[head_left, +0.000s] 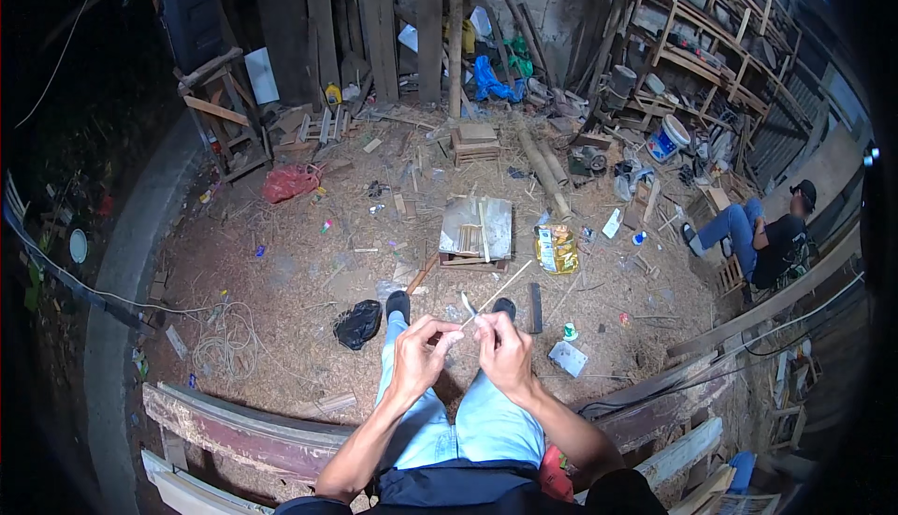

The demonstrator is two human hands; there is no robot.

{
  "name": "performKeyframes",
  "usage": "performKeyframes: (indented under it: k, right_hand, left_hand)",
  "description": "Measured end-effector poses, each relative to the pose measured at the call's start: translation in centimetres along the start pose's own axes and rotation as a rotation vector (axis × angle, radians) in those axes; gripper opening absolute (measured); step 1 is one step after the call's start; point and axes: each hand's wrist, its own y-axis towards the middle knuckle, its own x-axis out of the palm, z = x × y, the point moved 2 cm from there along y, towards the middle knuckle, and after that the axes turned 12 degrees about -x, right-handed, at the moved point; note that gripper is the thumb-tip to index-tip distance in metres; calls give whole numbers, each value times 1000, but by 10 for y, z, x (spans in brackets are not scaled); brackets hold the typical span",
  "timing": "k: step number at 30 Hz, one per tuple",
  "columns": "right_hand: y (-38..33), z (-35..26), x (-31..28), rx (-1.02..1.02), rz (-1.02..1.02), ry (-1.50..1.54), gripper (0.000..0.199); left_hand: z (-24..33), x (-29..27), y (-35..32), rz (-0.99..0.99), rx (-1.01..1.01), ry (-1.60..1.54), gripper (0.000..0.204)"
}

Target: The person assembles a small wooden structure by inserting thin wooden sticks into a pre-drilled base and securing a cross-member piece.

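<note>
Above my lap, both hands are close together with the fingers closed. My left hand (420,354) pinches the lower end of a thin pale bamboo-like stick (510,281), which slants up to the right past my other hand. My right hand (506,351) grips a small knife (469,305), its blade pointing up and to the left beside the stick; the fingers hide its handle. Ahead of my feet stands a low wooden block or box with a worn, pale top (460,234). A few thin sticks (484,225) lie across that top.
A golden packet (557,249) lies right of the low box, a black plastic bag (357,325) near my left foot. Shavings and scraps litter the ground. Another person (776,239) sits at the right. Coiled cord (226,342) lies left; wooden racks (716,57) stand at the back right.
</note>
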Motion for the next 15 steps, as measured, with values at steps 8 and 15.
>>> performKeyframes:
  k: [8,15]
  right_hand:
    - [-1,19,1,317,139,467,15]
    - [3,18,1,264,184,385,14]
  left_hand:
    - [-5,1,-1,-64,-87,-76,13]
    - [-12,0,-4,-76,-173,-102,13]
